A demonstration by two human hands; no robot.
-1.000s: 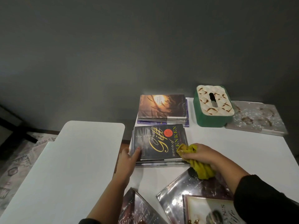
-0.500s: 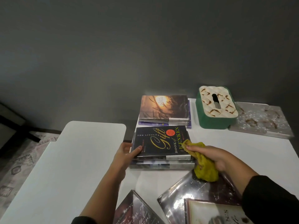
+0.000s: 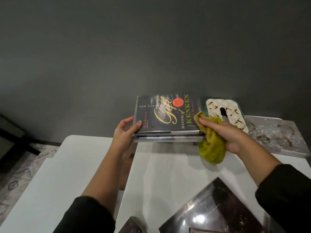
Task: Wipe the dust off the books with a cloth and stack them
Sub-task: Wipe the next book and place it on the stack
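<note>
A small stack of books, topped by a glossy black hardcover with gold script (image 3: 165, 115), is raised above the white table (image 3: 168, 169). The left hand (image 3: 123, 132) grips its left edge (thumb on the cover); the right hand (image 3: 225, 132) clutches a crumpled mustard-yellow cloth (image 3: 212, 148) against its right edge.

Dark grey wall (image 3: 151, 47) behind white tables (image 3: 168, 169), patterned rug (image 3: 15, 179).

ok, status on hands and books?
Left hand grips book pile edge. Right hand holds yellow cloth against it. Tissue box close behind.
</note>
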